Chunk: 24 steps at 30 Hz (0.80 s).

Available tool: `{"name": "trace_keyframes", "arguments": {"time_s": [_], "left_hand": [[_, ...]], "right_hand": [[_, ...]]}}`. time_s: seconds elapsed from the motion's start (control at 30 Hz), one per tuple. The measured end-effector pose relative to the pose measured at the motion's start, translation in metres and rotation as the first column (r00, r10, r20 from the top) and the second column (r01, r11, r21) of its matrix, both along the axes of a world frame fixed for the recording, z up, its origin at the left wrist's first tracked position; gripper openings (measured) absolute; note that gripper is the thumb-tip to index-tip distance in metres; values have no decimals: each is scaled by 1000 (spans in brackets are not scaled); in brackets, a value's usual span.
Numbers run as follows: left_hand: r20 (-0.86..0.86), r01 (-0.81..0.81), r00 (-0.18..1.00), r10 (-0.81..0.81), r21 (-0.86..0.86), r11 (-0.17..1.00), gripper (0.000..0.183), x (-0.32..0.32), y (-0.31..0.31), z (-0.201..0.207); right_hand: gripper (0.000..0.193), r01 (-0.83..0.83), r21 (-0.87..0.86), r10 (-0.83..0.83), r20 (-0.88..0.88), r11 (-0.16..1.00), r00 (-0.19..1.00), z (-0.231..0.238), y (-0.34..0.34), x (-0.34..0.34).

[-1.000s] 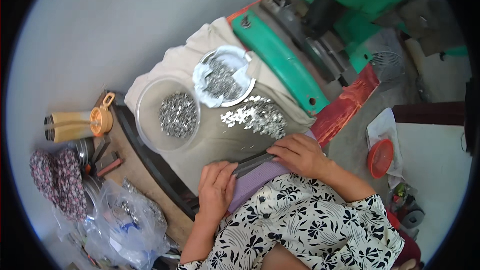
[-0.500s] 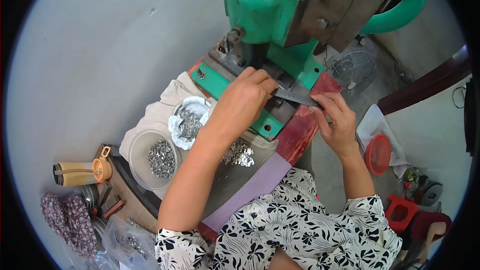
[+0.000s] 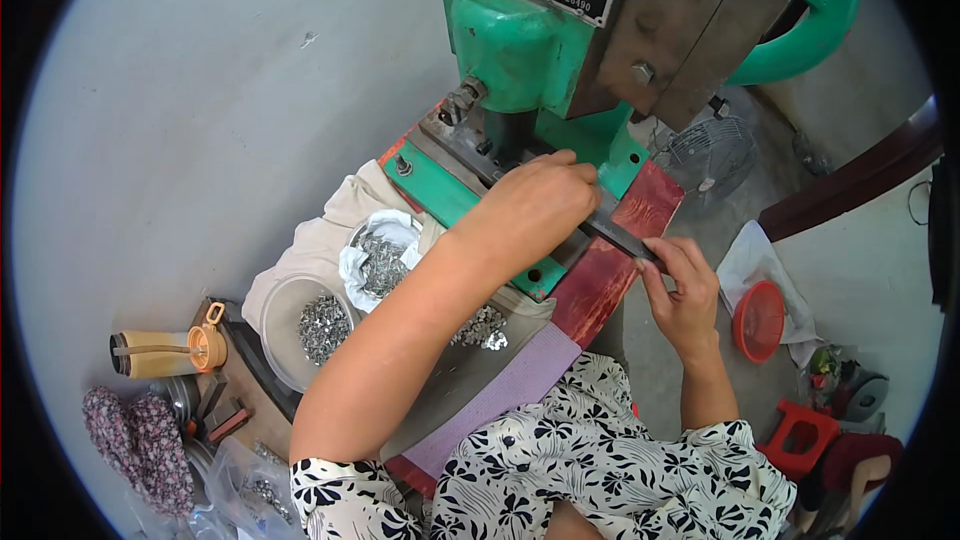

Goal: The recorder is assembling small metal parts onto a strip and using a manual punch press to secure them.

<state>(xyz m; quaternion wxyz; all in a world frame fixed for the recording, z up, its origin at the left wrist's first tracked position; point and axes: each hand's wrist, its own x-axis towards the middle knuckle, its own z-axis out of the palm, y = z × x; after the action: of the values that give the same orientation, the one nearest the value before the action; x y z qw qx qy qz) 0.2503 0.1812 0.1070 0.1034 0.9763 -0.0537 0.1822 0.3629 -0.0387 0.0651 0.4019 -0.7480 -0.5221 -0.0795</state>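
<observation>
My right hand (image 3: 683,292) pinches the near end of a dark, flat metal bar (image 3: 618,236) between thumb and fingers. The bar runs back toward the bed of a green press (image 3: 510,25). Close to the press's dark ram (image 3: 508,132), my left hand (image 3: 540,202) is closed with its fingers curled down over the bar's far part. Its fingertips and whatever they hold are hidden behind the back of the hand. Beneath my left forearm lies a pile of small silvery metal pieces (image 3: 482,328) on the dark work surface.
Left of my forearm stand a cloth-lined bowl (image 3: 382,258) and a clear plastic tub (image 3: 290,360), both holding small metal parts. A yellow bottle (image 3: 160,353) lies farther left. At right are a red basket (image 3: 758,322), a red stool (image 3: 800,437) and a fan (image 3: 710,155).
My left hand has moved right and a little nearer along the bar. My right hand and the bar's near end have come down toward me, and the bar now slants more steeply.
</observation>
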Motion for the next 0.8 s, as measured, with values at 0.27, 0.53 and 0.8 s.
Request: {"name": "trace_keyframes", "arguments": {"time_s": [0.27,0.53,0.8], "left_hand": [[-6,0,1000,1,66,998,11,0,-4,0],[-43,-60,997,66,131,989,12,-10,2,7],[104,-211,975,198,122,970,41,-31,-37,-27]], "right_hand": [[21,41,-22,-41,4,999,999,4,-6,-11],[22,18,-16,-18,2,1000,1000,1,16,-15],[24,-108,-27,108,-8,994,994,-3,57,-12]]}}
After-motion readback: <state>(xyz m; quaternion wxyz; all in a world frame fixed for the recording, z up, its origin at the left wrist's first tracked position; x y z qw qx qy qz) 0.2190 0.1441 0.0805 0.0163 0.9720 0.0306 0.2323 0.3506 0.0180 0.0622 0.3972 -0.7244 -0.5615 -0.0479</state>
